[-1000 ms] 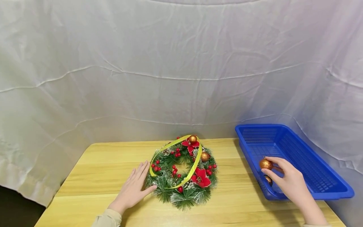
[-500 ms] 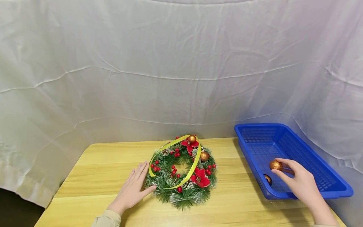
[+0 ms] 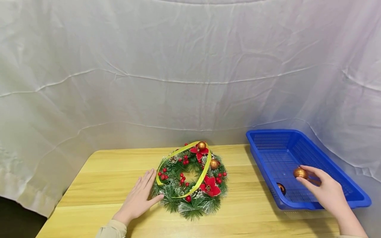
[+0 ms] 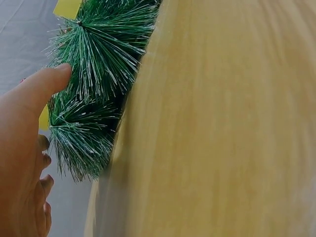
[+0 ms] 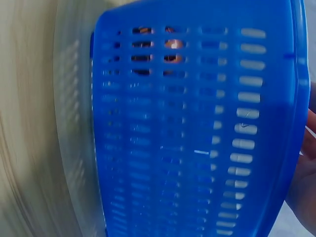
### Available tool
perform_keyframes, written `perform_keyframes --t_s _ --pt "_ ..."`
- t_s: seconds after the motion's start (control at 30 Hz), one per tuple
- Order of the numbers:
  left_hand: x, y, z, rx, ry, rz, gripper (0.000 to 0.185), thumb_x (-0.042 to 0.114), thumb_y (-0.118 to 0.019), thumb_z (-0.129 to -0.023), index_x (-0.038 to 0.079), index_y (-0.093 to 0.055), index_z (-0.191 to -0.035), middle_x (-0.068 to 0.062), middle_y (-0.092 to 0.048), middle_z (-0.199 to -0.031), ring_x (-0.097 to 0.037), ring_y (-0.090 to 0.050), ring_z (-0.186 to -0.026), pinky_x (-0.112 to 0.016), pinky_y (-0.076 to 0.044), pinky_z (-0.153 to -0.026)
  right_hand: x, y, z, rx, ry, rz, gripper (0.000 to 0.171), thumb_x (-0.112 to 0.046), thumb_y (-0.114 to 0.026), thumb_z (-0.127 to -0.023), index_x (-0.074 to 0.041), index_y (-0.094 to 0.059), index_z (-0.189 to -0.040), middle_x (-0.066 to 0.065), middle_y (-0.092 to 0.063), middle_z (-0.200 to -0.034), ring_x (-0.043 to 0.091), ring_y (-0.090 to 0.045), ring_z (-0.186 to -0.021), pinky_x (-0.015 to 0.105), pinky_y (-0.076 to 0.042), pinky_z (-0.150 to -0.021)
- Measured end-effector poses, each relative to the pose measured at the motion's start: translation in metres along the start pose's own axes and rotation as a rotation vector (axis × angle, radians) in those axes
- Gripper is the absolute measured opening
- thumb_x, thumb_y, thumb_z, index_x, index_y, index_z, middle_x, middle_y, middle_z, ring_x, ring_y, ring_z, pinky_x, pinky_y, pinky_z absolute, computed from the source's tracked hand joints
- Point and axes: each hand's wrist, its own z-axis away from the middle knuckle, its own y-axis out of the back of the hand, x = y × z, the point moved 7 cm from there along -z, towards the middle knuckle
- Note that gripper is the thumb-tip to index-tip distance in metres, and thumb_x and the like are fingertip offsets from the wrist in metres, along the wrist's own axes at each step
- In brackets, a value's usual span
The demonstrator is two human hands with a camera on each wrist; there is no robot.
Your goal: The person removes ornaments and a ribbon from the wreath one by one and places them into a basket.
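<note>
A green Christmas wreath (image 3: 194,206) lies on the wooden table, dressed with red berries, red poinsettias (image 3: 210,186) and gold baubles (image 3: 214,164). Over it loops a yellow ribbon (image 3: 205,172). My left hand (image 3: 140,195) rests at the wreath's left side, fingers straight, thumb against the pine needles (image 4: 98,54) in the left wrist view. Between thumb and fingertips my right hand (image 3: 325,190) pinches a glittery gold bauble (image 3: 300,173) over the blue basket (image 3: 268,172). Another, darker copper bauble (image 3: 281,188) sits in the basket's near left corner, glimpsed through the slots in the right wrist view.
The basket's slotted wall (image 5: 197,123) fills most of the right wrist view. A pale grey curtain (image 3: 178,99) hangs behind and around the wooden table (image 3: 104,175). The basket stands at the table's right edge.
My right hand has moved to the right with the gold bauble, from the basket's left rim to over its interior, uncovering the copper bauble. My left hand and the wreath stay put.
</note>
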Motion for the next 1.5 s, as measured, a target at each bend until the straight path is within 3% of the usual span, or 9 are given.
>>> perform_keyframes --t_s 0.13,0.43,0.6,0.73,0.8,0.87,0.97,1.23,1.5 --pt "0.000 0.000 0.000 -0.008 0.006 0.003 0.093 0.065 -0.050 -0.088 0.012 -0.012 -0.154 -0.006 -0.010 -0.159 -0.030 -0.017 -0.143 -0.052 -0.014 -0.114 0.010 0.003 -0.001 0.005 -0.004 0.017 0.049 -0.027 -0.077 -0.082 -0.002 -0.062 -0.122 0.029 -0.062 -0.112 -0.023 -0.044 -0.075 0.003 -0.039 -0.055" --pt "0.000 0.001 0.000 -0.013 0.017 0.012 0.094 0.065 -0.051 -0.087 0.015 -0.009 -0.154 -0.005 -0.008 -0.159 -0.029 -0.016 -0.143 -0.052 -0.013 -0.114 0.032 0.006 -0.003 -0.034 -0.042 0.043 0.051 -0.030 -0.074 -0.085 0.000 -0.059 -0.122 0.025 -0.064 -0.105 -0.022 -0.043 -0.074 0.006 -0.041 -0.054" --pt "0.000 0.000 0.000 -0.015 0.018 0.014 0.094 0.065 -0.051 -0.088 0.015 -0.009 -0.154 -0.005 -0.008 -0.159 -0.029 -0.016 -0.143 -0.051 -0.012 -0.115 0.041 0.005 -0.002 -0.089 -0.070 0.070 0.056 -0.035 -0.071 -0.087 0.003 -0.057 -0.126 0.029 -0.063 -0.109 -0.023 -0.040 -0.074 0.030 -0.053 -0.058" --pt "-0.001 -0.001 0.000 -0.017 0.017 0.011 0.093 0.065 -0.050 -0.088 0.015 -0.009 -0.154 -0.005 -0.008 -0.159 -0.030 -0.016 -0.143 -0.051 -0.012 -0.115 0.044 0.003 -0.003 -0.113 -0.072 0.090 0.057 -0.037 -0.070 -0.087 0.004 -0.058 -0.125 0.031 -0.061 -0.111 -0.023 -0.038 -0.075 0.053 -0.050 -0.063" --pt "-0.001 -0.001 0.000 -0.010 0.013 0.011 0.093 0.065 -0.050 -0.088 0.015 -0.009 -0.154 -0.006 -0.010 -0.159 -0.030 -0.016 -0.143 -0.051 -0.013 -0.115 0.045 0.003 -0.004 -0.121 -0.070 0.095 0.054 -0.035 -0.071 -0.087 0.003 -0.059 -0.123 0.032 -0.061 -0.112 -0.011 -0.054 -0.077 0.058 -0.048 -0.064" --pt "-0.001 -0.001 0.000 -0.001 0.009 0.012 0.093 0.064 -0.051 -0.087 0.014 -0.011 -0.154 -0.007 -0.011 -0.159 -0.030 -0.017 -0.143 -0.052 -0.014 -0.114 0.047 0.001 -0.006 -0.143 -0.077 0.097 0.053 -0.034 -0.070 -0.088 0.003 -0.058 -0.122 0.033 -0.060 -0.112 0.011 -0.065 -0.084 0.057 -0.049 -0.064" --pt "-0.001 -0.002 0.000 0.004 0.007 0.009 0.093 0.065 -0.051 -0.088 0.014 -0.011 -0.154 -0.007 -0.012 -0.158 -0.030 -0.018 -0.143 -0.052 -0.015 -0.114 0.050 -0.002 -0.010 -0.193 -0.091 0.088 0.051 -0.033 -0.069 -0.088 0.004 -0.057 -0.121 0.035 -0.058 -0.113 0.047 -0.061 -0.095 0.054 -0.052 -0.063" --pt "-0.002 -0.005 -0.001 -0.025 0.010 0.007 0.093 0.066 -0.048 -0.088 0.015 -0.009 -0.155 -0.008 -0.012 -0.159 -0.028 -0.015 -0.144 -0.051 -0.013 -0.115 0.050 -0.013 -0.020 -0.267 -0.037 0.073 0.043 -0.025 -0.077 -0.081 0.003 -0.062 -0.110 0.030 -0.064 -0.105 0.041 -0.067 -0.087 0.038 -0.054 -0.062" --pt "0.000 -0.003 -0.001 0.005 0.002 0.009 0.092 0.065 -0.051 -0.087 0.009 -0.019 -0.153 -0.010 -0.015 -0.158 -0.030 -0.018 -0.143 -0.052 -0.015 -0.114 0.047 -0.023 -0.024 -0.319 -0.030 0.093 0.032 -0.012 -0.073 -0.083 0.004 -0.064 -0.109 0.031 -0.063 -0.105 0.044 -0.064 -0.090 0.052 -0.053 -0.067"
